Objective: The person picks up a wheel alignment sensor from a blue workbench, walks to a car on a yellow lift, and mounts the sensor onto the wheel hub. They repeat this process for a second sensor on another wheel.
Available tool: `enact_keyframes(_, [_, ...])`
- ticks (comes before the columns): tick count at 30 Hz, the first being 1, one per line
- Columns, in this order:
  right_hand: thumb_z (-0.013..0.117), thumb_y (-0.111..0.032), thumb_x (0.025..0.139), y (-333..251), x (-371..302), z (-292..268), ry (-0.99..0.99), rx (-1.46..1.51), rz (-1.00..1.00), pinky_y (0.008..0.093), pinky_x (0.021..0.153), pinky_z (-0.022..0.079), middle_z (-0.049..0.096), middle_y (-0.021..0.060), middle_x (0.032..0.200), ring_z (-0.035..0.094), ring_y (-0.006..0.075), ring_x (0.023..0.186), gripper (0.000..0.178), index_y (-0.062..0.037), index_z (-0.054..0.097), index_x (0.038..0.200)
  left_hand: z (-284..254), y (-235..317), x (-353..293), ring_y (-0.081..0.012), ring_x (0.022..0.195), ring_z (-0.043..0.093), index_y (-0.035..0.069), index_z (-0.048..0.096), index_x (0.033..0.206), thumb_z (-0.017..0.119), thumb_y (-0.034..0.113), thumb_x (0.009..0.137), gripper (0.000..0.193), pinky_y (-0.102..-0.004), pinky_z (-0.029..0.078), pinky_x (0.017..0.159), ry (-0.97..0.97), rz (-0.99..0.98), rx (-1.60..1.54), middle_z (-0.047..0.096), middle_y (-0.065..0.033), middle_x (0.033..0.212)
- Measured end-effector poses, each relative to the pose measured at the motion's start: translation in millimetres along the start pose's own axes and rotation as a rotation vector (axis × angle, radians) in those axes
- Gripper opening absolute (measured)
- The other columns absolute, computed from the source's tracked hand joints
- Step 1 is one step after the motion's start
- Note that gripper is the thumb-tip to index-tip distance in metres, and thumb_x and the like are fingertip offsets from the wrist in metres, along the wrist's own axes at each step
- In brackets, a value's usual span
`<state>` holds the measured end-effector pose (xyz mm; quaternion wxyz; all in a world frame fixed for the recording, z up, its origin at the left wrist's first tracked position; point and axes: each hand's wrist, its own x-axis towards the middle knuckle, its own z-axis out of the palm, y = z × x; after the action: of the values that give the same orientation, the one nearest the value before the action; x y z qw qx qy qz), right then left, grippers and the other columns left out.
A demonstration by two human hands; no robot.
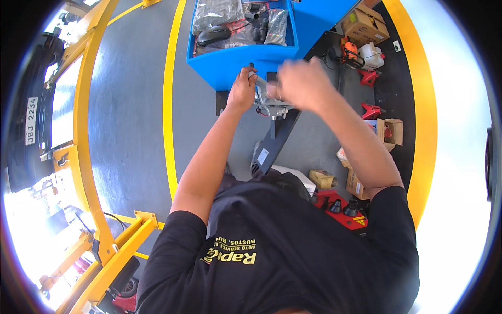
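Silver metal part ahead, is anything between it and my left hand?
No, nothing visible: your left hand is at the upper left of the silver metal part, though exact contact is unclear. Your blurred right hand is at its upper right, and the blue tray lies beyond, not between.

We take this for a vehicle workshop: well left of our hands, a dark car with a number plate stands past yellow steel framework, and a yellow line runs along the grey floor. Just beyond the hands, we see a blue tray of bagged items; to their right, red stands, a white jug and cardboard boxes sit near the wall.
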<state>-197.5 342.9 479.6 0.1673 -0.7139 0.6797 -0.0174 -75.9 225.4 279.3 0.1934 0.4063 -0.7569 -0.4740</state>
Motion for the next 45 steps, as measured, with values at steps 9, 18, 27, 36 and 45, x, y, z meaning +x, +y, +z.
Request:
enact_keyframes(9, [0.066, -0.047, 0.096, -4.9, -8.9, 12.2, -0.117, -0.490, 0.094, 0.0464, 0.080, 0.054, 0.071, 0.0217, 0.104, 0.071, 0.0314, 0.087, 0.051, 0.0014, 0.072, 0.111, 4.8, -15.7, 3.3, -0.0463, 0.118, 0.060, 0.009, 0.055, 0.128, 0.051, 0.023, 0.107, 0.025, -0.0520, 0.048, 0.097, 0.023, 0.089, -0.021, 0.063, -0.0227, 0.129])
enact_keyframes(18, [0.062, -0.050, 0.098, -1.5, -14.0, 15.9, -0.194, -0.036, 0.157, 0.0494, 0.094, 0.050, 0.074, 0.0172, 0.107, 0.070, 0.0320, 0.101, 0.053, -0.0012, 0.069, 0.116, -1.4, 1.4, -1.3, -0.0456, 0.121, 0.059, 0.009, 0.056, 0.126, 0.052, 0.023, 0.107, 0.024, -0.0519, 0.047, 0.099, 0.022, 0.056, -0.022, 0.063, -0.0232, 0.128])
enact_keyframes(27, [0.059, -0.055, 0.099, -5.3, -10.3, -5.5, 0.390, 0.255, 0.282, 0.0473, 0.093, 0.053, 0.074, 0.0170, 0.108, 0.069, 0.0382, 0.105, 0.060, -0.0022, 0.068, 0.126, -0.2, 3.0, -3.6, -0.0449, 0.120, 0.059, 0.009, 0.056, 0.126, 0.052, 0.024, 0.107, 0.025, -0.0508, 0.047, 0.099, 0.037, 0.028, 0.006, 0.063, -0.0235, 0.129])
enact_keyframes(36, [0.058, -0.053, 0.099, 11.9, -17.0, 38.4, -0.235, 0.169, 0.017, 0.0537, 0.092, 0.052, 0.074, 0.0174, 0.104, 0.071, 0.0307, 0.104, 0.057, -0.0018, 0.068, 0.123, 0.6, -2.9, -4.2, -0.0417, 0.114, 0.063, 0.010, 0.056, 0.128, 0.051, 0.027, 0.108, 0.026, -0.0491, 0.048, 0.096, 0.043, 0.072, 0.001, 0.066, -0.0218, 0.123])
enact_keyframes(45, [0.056, -0.057, 0.100, 7.8, -12.5, 4.6, -0.089, 0.400, 0.061, 0.0488, 0.096, 0.051, 0.073, 0.0167, 0.116, 0.071, 0.0346, 0.102, 0.061, -0.0026, 0.069, 0.124, -0.1, -1.0, -1.9, -0.0428, 0.117, 0.062, 0.009, 0.056, 0.128, 0.052, 0.024, 0.108, 0.026, -0.0482, 0.048, 0.098, 0.010, -0.001, -0.012, 0.065, -0.0226, 0.126])
